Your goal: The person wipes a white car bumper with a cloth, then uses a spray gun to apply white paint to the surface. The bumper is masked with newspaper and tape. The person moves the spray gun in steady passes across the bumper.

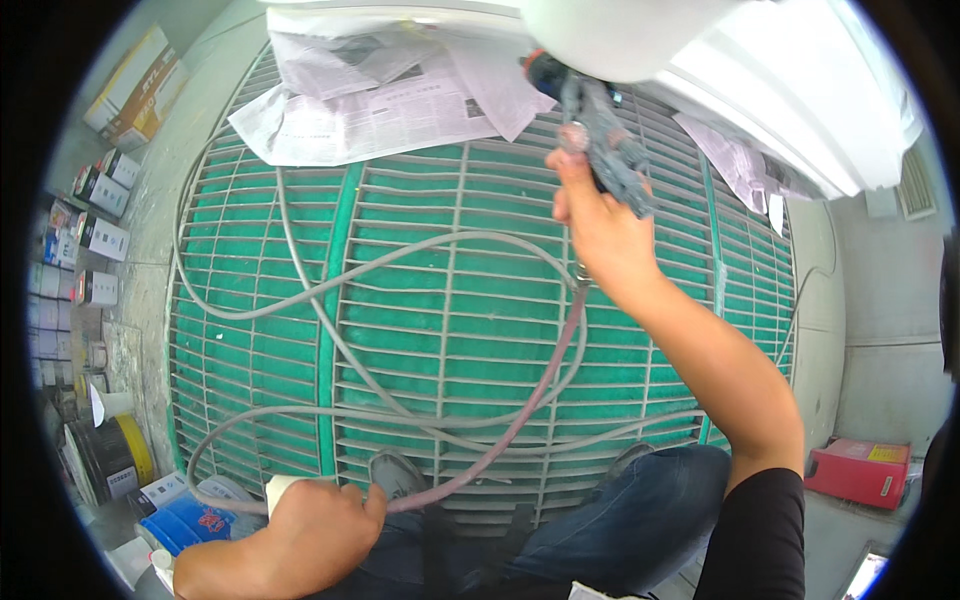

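Note:
My right hand (615, 235) is closed around the handle of a spray gun (600, 130), grey and smeared, with an orange-ringed front end. Right above the gun is a large, smooth white rounded body (620, 35), which looks like its paint cup. A hose (530, 410), pinkish near the gun and grey elsewhere, hangs from below the grip and curves down to the lower left. There my left hand (325, 525) is wrapped round it. Something cream-coloured (280, 490) shows at the left knuckles; I cannot make out what it is.
Newspaper sheets (380, 115) hang at the top beside a white panel (800, 90). Grey hose loops (440, 240) lie across the floor grating (400, 340) over green matting. Cans and boxes (100, 235) line the left wall; a red box (860, 472) stands at right.

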Demonstrator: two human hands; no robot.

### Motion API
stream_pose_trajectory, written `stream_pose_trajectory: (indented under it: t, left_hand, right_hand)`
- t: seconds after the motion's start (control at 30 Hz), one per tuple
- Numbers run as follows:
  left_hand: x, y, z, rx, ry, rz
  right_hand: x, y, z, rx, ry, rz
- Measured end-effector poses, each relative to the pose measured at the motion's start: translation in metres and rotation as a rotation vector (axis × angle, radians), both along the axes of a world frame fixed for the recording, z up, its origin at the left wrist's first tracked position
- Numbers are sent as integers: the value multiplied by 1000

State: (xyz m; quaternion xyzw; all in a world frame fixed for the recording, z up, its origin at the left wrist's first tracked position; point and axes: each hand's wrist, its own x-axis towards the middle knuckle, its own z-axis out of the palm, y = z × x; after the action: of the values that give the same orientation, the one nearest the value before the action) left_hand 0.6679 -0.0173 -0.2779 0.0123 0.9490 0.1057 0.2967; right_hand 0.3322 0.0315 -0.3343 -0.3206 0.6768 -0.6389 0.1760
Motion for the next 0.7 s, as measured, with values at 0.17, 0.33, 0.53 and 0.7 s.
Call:
stream_pose_trajectory:
  t: [0.17, 0.33, 0.53, 0.7]
  left_hand:
    - [45, -28, -9, 73, 60, 164]
    - [64, -53, -11, 113, -11, 257]
    - [87, -68, -34, 139, 82, 251]
    - [78, -68, -28, 142, 112, 272]
  right_hand:
    - [44, -102, -21, -158, 91, 170]
    - [89, -204, -26, -194, 184, 194]
    - [121, -276, -19, -179, 131, 342]
    - [97, -271, -29, -148, 102, 320]
